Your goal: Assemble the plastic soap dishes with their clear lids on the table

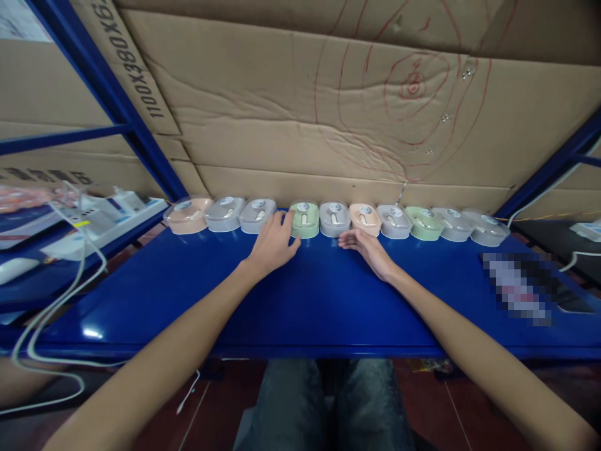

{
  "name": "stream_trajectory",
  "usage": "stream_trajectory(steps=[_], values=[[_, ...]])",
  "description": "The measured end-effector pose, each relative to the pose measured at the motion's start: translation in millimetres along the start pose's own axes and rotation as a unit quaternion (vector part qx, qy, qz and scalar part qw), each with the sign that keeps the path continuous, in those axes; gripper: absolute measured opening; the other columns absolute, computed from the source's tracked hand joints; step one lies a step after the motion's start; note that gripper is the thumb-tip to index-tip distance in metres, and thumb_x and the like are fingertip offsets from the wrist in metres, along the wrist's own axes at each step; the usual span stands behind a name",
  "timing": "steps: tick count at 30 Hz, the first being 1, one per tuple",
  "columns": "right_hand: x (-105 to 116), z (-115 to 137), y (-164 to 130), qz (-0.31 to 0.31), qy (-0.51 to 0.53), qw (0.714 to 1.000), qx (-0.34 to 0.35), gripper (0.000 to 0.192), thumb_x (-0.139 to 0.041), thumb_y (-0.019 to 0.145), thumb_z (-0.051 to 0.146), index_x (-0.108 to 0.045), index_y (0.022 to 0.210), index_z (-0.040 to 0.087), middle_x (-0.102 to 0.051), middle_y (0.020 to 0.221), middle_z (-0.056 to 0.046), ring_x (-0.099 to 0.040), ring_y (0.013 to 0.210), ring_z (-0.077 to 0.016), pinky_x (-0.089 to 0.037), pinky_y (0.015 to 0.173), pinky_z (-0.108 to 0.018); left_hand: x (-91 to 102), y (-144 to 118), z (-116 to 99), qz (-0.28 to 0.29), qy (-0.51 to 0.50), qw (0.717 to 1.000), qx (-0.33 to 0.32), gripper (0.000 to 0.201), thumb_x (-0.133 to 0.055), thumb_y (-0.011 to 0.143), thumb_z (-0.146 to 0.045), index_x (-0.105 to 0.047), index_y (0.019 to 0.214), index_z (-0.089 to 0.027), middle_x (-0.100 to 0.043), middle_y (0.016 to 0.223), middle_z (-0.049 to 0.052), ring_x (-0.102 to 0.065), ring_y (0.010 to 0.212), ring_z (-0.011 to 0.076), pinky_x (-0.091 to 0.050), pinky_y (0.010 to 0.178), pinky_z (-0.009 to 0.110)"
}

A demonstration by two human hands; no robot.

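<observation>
The left hand (pixel 275 241), fingers spread and unclenched, touches the green box (pixel 304 219) at mid-frame, the right hand (pixel 364 244) lies released before the peach box (pixel 365 218), both in the box row (pixel 225 214) along the desk (pixel 300 300) rear; aligning appears underway.

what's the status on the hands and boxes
Left hand open, fingers on green box. Right hand open, palm up, near peach box. Nothing in the way.

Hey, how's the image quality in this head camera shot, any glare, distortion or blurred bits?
Head view: wide-angle bending bows the blue shelf edge and the frame posts; soft glare spots sit on the shelf's near left; a pixelated patch hides something at right; the row of boxes is fairly sharp; light is dim and even.
</observation>
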State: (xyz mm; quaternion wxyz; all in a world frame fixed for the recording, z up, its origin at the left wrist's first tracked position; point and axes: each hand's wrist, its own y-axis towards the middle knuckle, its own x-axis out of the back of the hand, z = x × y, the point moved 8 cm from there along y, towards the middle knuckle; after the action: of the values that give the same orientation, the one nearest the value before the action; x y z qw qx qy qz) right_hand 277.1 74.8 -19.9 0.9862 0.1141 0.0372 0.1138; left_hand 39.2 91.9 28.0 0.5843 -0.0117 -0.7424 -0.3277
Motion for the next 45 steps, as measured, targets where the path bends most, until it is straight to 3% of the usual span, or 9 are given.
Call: stream_trajectory(steps=[4, 15, 20, 24, 29, 35, 41, 45], values=[[0, -1, 1, 0.002, -0.005, 1.0, 0.003, 0.059, -0.07, 0.092, 0.081, -0.08, 0.106, 0.025, -0.081, 0.109, -0.008, -0.074, 0.108, -0.0265, -0.055, 0.109, -0.05, 7.9, -3, -20, -0.024, 0.002, 0.999, -0.038, 0.046, -0.056, 0.103, -0.031, -0.055, 0.145, -0.012, -0.055, 0.145, 0.026, -0.051, 0.137, 0.0446, -0.047, 0.117, 0.062], [0, 1, 0, -0.003, -0.003, 1.0, 0.002, 0.059, -0.071, 0.091, 0.081, -0.08, 0.104, 0.024, -0.081, 0.109, -0.008, -0.075, 0.107, -0.0264, -0.056, 0.109, -0.048, -5.6, -7, -26, 0.002, -0.016, 0.998, -0.068, 0.065, -0.059, 0.104, -0.038, -0.041, 0.16, -0.009, -0.043, 0.165, 0.029, -0.036, 0.159, 0.0474, -0.037, 0.129, 0.065], [0, 0, 0, -0.002, -0.008, 1.0, 0.001, 0.06, -0.07, 0.091, 0.081, -0.08, 0.106, 0.024, -0.08, 0.11, -0.009, -0.075, 0.108, -0.0262, -0.056, 0.109, -0.049, -10.8, -9, -42, 0.037, -0.034, 0.989, -0.137, 0.061, -0.052, 0.111, -0.041, -0.043, 0.167, -0.017, -0.032, 0.179, 0.02, -0.018, 0.169, 0.0446, -0.023, 0.135, 0.067], [0, -1, 2, 0.001, -0.008, 1.0, 0.003, 0.06, -0.07, 0.09, 0.082, -0.08, 0.105, 0.025, -0.08, 0.109, -0.008, -0.075, 0.107, -0.0264, -0.056, 0.11, -0.049, -17.4, -10, -52, 0.064, -0.044, 0.977, -0.199, 0.054, -0.044, 0.115, -0.043, -0.048, 0.166, -0.027, -0.03, 0.182, 0.01, -0.014, 0.171, 0.0415, -0.016, 0.136, 0.069], [0, -1, 3, -0.003, -0.003, 1.0, 0.004, 0.06, -0.071, 0.09, 0.082, -0.08, 0.104, 0.025, -0.08, 0.107, -0.008, -0.074, 0.105, -0.0259, -0.056, 0.108, -0.049, -20.8, -7, -50, 0.062, -0.048, 0.977, -0.197, 0.057, -0.046, 0.114, -0.047, -0.048, 0.166, -0.024, -0.033, 0.181, 0.013, -0.017, 0.17, 0.043, -0.015, 0.136, 0.069], [0, -1, 3, -0.005, -0.01, 1.0, 0.003, 0.061, -0.07, 0.09, 0.083, -0.079, 0.104, 0.025, -0.08, 0.107, -0.008, -0.074, 0.105, -0.026, -0.056, 0.107, -0.048, -21.3, -6, -51, 0.066, -0.035, 0.979, -0.189, 0.057, -0.046, 0.114, -0.05, -0.045, 0.167, -0.031, -0.033, 0.181, 0.009, -0.019, 0.17, 0.0417, -0.016, 0.136, 0.068], [0, -1, 4, -0.009, 0.001, 1.0, 0.001, 0.061, -0.073, 0.088, 0.083, -0.08, 0.102, 0.024, -0.08, 0.105, -0.008, -0.075, 0.103, -0.0256, -0.056, 0.105, -0.046, -21.4, -7, -52, 0.065, -0.018, 0.978, -0.198, 0.061, -0.043, 0.115, -0.052, -0.043, 0.169, -0.022, -0.031, 0.181, 0.014, -0.018, 0.17, 0.0431, -0.016, 0.136, 0.068], [0, -1, 3, -0.005, 0.009, 1.0, 0.003, 0.06, -0.073, 0.088, 0.082, -0.081, 0.102, 0.024, -0.081, 0.105, -0.008, -0.075, 0.103, -0.0256, -0.056, 0.104, -0.046, -12.2, -3, -45, 0.036, -0.022, 0.982, -0.183, 0.062, -0.038, 0.116, -0.052, -0.045, 0.167, -0.018, -0.032, 0.18, 0.017, -0.022, 0.169, 0.0404, -0.02, 0.137, 0.062]])
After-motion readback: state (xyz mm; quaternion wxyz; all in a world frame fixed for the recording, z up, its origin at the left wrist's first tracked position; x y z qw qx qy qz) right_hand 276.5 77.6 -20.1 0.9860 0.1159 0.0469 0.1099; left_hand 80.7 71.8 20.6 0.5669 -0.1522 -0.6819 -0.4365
